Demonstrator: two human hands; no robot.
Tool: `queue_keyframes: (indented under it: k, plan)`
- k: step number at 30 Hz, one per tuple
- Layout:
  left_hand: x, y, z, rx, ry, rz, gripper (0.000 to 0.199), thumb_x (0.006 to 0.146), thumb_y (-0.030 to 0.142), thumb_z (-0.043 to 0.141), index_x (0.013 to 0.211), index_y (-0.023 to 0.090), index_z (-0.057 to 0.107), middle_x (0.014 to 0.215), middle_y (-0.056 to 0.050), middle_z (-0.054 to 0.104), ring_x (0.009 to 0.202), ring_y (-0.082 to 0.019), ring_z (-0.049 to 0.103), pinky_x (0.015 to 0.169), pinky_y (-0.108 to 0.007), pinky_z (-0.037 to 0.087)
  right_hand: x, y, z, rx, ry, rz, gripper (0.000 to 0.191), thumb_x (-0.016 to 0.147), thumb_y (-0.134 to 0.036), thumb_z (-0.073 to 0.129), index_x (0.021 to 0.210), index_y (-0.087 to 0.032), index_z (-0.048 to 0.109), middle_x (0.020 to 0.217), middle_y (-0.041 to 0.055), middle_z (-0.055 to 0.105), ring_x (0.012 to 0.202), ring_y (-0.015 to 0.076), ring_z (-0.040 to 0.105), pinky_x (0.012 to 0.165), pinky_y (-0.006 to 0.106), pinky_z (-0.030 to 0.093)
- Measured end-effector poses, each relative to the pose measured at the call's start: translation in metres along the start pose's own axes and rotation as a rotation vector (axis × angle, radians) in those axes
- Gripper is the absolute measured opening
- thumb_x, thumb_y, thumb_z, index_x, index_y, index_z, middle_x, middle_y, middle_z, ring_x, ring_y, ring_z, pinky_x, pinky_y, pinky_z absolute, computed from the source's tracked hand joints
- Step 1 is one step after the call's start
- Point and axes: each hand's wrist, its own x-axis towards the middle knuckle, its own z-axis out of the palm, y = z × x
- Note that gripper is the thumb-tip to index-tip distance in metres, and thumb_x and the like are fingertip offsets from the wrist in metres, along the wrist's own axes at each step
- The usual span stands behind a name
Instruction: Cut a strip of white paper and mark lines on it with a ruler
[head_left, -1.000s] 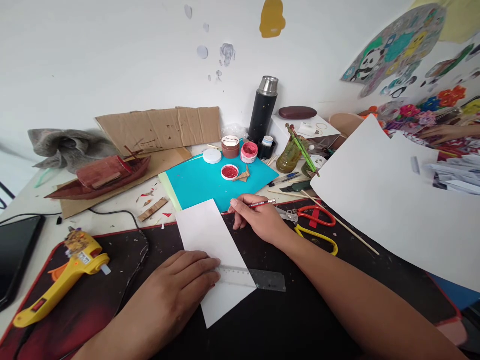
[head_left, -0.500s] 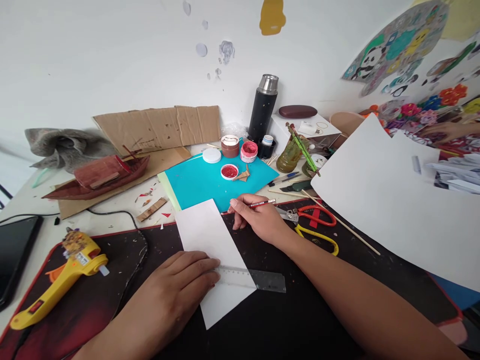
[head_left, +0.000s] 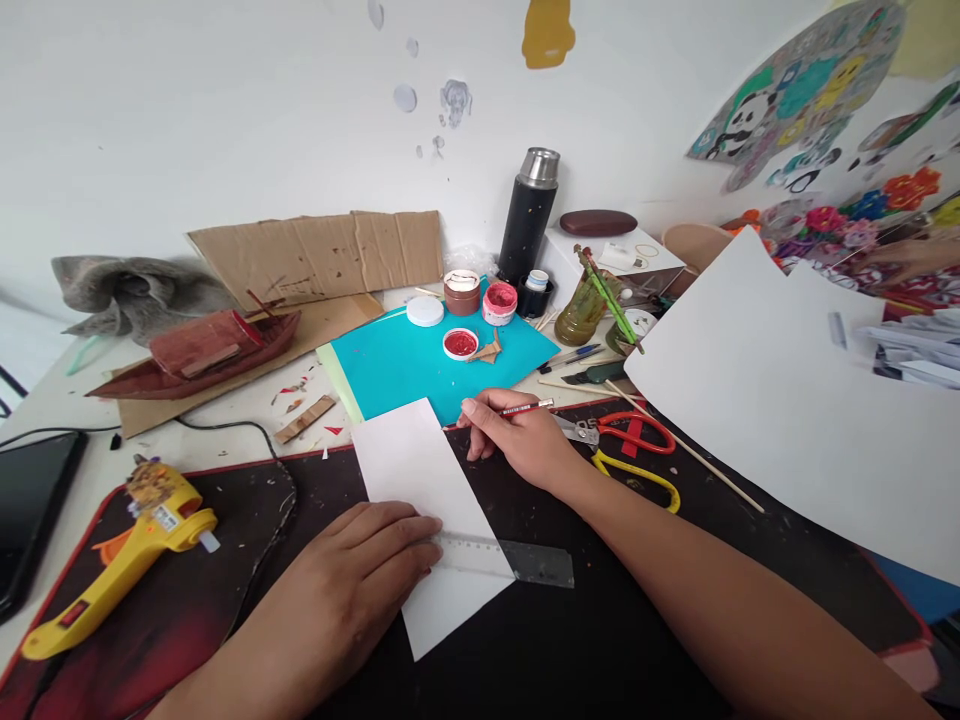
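Observation:
My left hand (head_left: 360,570) lies flat with its fingers stretched out, pressing a clear ruler (head_left: 480,556) onto a white paper strip (head_left: 412,460). The ruler crosses the strip, and its right end sticks out over the dark mat. Part of it is hidden under my fingers. To the right of the strip, my right hand (head_left: 517,435) is closed around a pencil (head_left: 525,407), whose blunt end points right; its tip is hidden. Scissors (head_left: 637,440) with one red and one yellow handle lie just right of that hand.
A yellow glue gun (head_left: 127,560) rests on the mat's left side. Behind are a brown model boat (head_left: 202,350), a blue sheet (head_left: 405,370) with open paint pots, and a black flask (head_left: 529,220). Large white paper (head_left: 750,400) covers the right; another person's hand (head_left: 900,260) shows beyond.
Both hands, the ruler and the paper strip keep their places. Only a very slight shift of the whole view is visible.

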Motion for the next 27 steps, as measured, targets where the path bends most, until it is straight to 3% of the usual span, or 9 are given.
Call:
queue_keyframes:
  k: [21, 27]
  plan:
    - [0.005, 0.0006, -0.0025, -0.021, 0.029, -0.015, 0.029, 0.109, 0.014, 0.053, 0.126, 0.02, 0.075, 0.128, -0.007, 0.08, 0.118, -0.021, 0.072, 0.1, -0.035, 0.061, -0.0008, -0.0007, 0.0005, 0.002, 0.003, 0.008, 0.049, 0.098, -0.068, 0.068, 0.083, -0.021, 0.071, 0.063, 0.0002, 0.071, 0.059, 0.0162, 0.066, 0.061, 0.029, 0.054]
    - [-0.0028, 0.0004, 0.0054, -0.029, 0.013, -0.052, 0.028, 0.109, 0.014, 0.054, 0.128, 0.022, 0.073, 0.133, -0.006, 0.078, 0.123, -0.022, 0.07, 0.104, -0.037, 0.06, -0.001, -0.0002, 0.0002, 0.0, 0.004, 0.012, 0.046, 0.099, -0.065, 0.068, 0.084, -0.022, 0.071, 0.063, 0.0009, 0.073, 0.06, 0.0167, 0.066, 0.062, 0.029, 0.055]
